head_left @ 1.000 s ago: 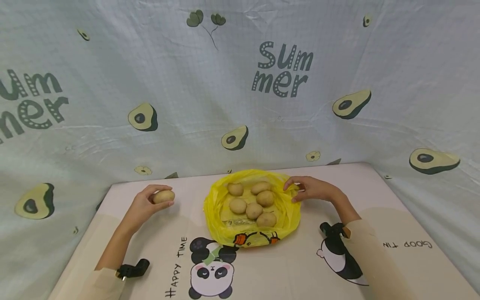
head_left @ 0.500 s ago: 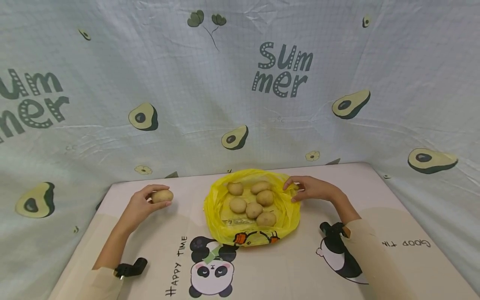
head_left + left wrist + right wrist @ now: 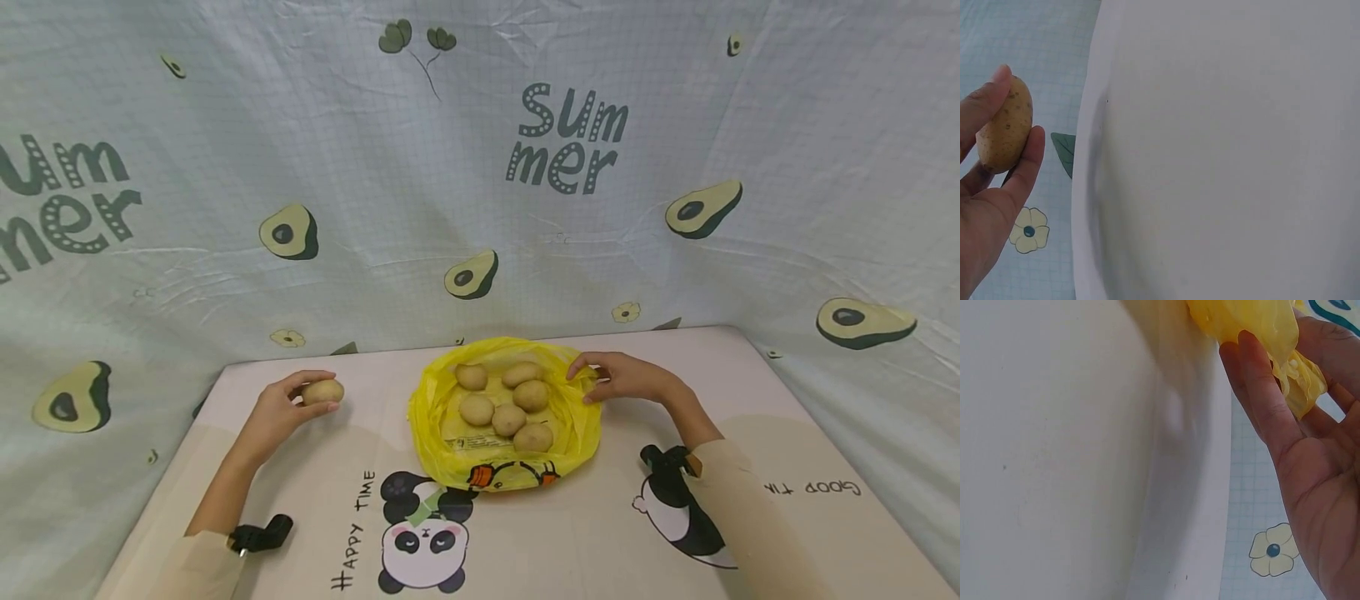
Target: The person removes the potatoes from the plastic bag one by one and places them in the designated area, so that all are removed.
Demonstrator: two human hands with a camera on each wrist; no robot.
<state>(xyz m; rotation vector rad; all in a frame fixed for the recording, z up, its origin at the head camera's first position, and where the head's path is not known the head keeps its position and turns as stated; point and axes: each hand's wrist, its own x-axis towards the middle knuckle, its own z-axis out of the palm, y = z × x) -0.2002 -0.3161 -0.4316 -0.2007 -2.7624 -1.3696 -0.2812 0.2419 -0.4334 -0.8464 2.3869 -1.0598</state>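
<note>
While one potato (image 3: 328, 391) handheld, six bagged.

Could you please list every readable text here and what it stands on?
"summer", over two lines, on the backdrop cloth.
"um mer", same cloth, far left, cut by the picture's edge.
"HAPPY TIME", sideways on the tabletop.
"GOOD TI", upside down on the tabletop, next letter partly hidden by the right sleeve.
Small print on the yellow bag: too small to read.

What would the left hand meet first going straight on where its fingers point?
The left hand, with its oval tan potato, would probably meet the crinkled yellow plastic bag first, though its height is unclear.
</note>
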